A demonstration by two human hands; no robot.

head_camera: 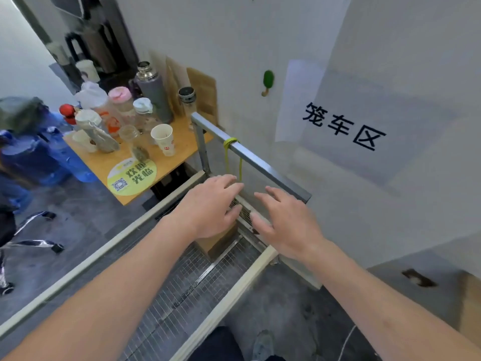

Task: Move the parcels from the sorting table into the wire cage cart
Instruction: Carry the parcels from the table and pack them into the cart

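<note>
A brown cardboard parcel (216,241) sits inside the wire cage cart (182,290), at its far end against the mesh floor. My left hand (210,207) hovers just above the parcel with fingers spread and holds nothing. My right hand (283,220) is beside it, over the cart's far right corner, fingers also straight and empty. The parcel is largely hidden under my left hand. The cart has cream frame rails (86,264) and a grey metal handle bar (250,155) with a yellow cord (230,144) tied to it.
A wooden side table (166,162) crowded with bottles, flasks and a paper cup (164,139) stands left of the cart. A person in dark clothes (15,157) is at the far left. The white wall with a printed sign (343,126) is close behind. Cardboard (471,303) lies at right.
</note>
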